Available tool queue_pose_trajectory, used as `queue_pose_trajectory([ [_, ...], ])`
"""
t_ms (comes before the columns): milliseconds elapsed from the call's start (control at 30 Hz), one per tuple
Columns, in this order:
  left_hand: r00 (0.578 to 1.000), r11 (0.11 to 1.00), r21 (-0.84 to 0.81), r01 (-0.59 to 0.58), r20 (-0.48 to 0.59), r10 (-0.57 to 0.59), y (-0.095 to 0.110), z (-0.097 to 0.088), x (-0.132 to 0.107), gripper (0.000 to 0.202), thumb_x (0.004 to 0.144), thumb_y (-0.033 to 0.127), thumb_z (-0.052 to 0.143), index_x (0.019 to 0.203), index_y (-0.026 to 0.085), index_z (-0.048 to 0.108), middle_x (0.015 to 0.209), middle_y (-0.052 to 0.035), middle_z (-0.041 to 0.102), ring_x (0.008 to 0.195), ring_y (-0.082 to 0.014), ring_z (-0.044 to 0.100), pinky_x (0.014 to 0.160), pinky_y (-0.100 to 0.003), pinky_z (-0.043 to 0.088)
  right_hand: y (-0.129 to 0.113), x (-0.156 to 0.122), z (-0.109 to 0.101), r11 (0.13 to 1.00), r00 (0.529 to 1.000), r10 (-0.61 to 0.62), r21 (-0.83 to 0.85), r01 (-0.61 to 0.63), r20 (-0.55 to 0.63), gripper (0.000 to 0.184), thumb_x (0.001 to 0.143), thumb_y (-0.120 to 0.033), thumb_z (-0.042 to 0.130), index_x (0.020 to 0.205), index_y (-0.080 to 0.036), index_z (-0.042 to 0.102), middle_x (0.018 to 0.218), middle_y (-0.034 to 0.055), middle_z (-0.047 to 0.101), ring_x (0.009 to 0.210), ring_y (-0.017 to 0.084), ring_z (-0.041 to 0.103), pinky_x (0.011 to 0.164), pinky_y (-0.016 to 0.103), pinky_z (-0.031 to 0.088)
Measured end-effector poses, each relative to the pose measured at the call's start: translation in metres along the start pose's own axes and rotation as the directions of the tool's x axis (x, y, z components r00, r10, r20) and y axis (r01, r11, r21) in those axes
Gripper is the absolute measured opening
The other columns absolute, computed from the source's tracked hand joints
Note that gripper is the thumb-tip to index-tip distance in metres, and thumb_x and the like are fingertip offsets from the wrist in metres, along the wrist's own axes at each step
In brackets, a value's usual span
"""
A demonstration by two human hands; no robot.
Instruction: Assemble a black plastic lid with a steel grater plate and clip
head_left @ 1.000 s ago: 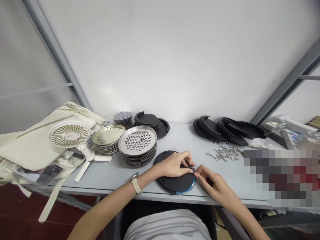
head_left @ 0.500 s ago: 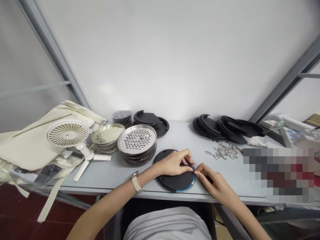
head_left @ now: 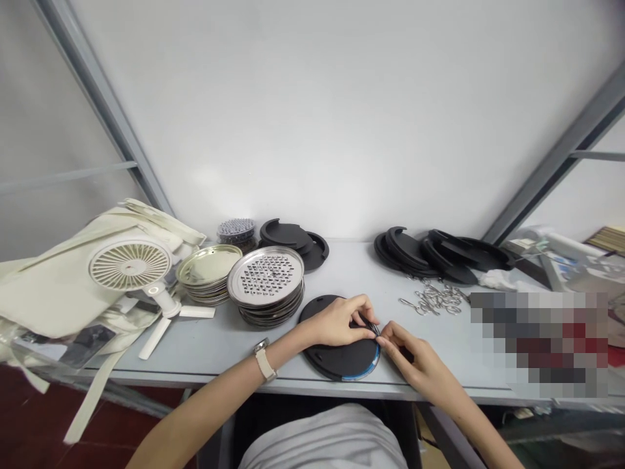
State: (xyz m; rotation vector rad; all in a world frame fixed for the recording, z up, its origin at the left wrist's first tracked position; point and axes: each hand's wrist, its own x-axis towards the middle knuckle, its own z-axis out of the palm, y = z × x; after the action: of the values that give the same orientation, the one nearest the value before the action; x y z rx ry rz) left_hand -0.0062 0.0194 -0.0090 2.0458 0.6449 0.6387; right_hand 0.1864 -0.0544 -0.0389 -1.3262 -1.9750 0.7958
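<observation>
A black round disc [head_left: 342, 357] with a blue strip along its near right rim lies flat at the front of the grey table [head_left: 205, 342]. My left hand [head_left: 339, 320] rests on top of it, fingers pinched at its right edge. There my right hand [head_left: 415, 361] meets it, thumb and forefinger also pinched. Between the fingertips sits a small dark part that I cannot make out. A watch is on my left wrist.
Stacks of perforated metal plates [head_left: 266, 277] and plain metal dishes [head_left: 208, 270] stand left of the disc. Black discs [head_left: 290, 238] and black rings [head_left: 430, 251] lie at the back. Loose metal hooks [head_left: 434, 299] lie right. A white fan [head_left: 131, 267] on cloth bags sits far left.
Both hands stay pinched at the disc's right edge. Only the view has shifted slightly.
</observation>
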Motion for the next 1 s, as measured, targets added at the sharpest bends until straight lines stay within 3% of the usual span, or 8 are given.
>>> queue_pose_trajectory([
  [267, 1.0, 1.0, 0.022, 0.016, 0.018, -0.016, 0.0033, -0.0016, -0.0008, 0.025, 0.075, 0.023, 0.068, 0.095, 0.019, 0.053, 0.098, -0.0033, 0.066, 0.083, -0.0135, 0.062, 0.071, -0.023, 0.046, 0.0, 0.0008, -0.0004, 1.0, 1.0, 0.008, -0.004, -0.008, 0.004, 0.03, 0.096, -0.044, 0.037, 0.077, -0.021, 0.044, 0.062, -0.0059, 0.034, 0.058, 0.012, 0.034, 0.056, 0.023, 0.034],
  [500, 1.0, 0.997, 0.082, -0.005, -0.027, 0.007, 0.0062, -0.0017, -0.0013, 0.025, 0.073, 0.026, 0.071, 0.09, 0.017, 0.055, 0.093, -0.0026, 0.063, 0.078, -0.0124, 0.06, 0.069, -0.022, 0.045, -0.0028, 0.0004, -0.0017, 1.0, 1.0, 0.017, -0.001, -0.017, -0.001, 0.03, 0.096, -0.043, 0.038, 0.077, -0.021, 0.045, 0.06, -0.0061, 0.034, 0.057, 0.012, 0.033, 0.054, 0.022, 0.033],
  [1000, 0.999, 0.998, 0.047, -0.035, 0.001, 0.035, 0.008, -0.0014, -0.0004, 0.02, 0.076, 0.018, 0.067, 0.095, 0.016, 0.061, 0.089, -0.0029, 0.065, 0.079, -0.0121, 0.06, 0.075, -0.024, 0.048, -0.001, 0.0002, -0.0031, 1.0, 1.0, 0.002, -0.026, -0.002, -0.005, 0.031, 0.097, -0.041, 0.035, 0.074, -0.021, 0.043, 0.063, -0.0047, 0.04, 0.059, 0.012, 0.039, 0.056, 0.023, 0.036],
])
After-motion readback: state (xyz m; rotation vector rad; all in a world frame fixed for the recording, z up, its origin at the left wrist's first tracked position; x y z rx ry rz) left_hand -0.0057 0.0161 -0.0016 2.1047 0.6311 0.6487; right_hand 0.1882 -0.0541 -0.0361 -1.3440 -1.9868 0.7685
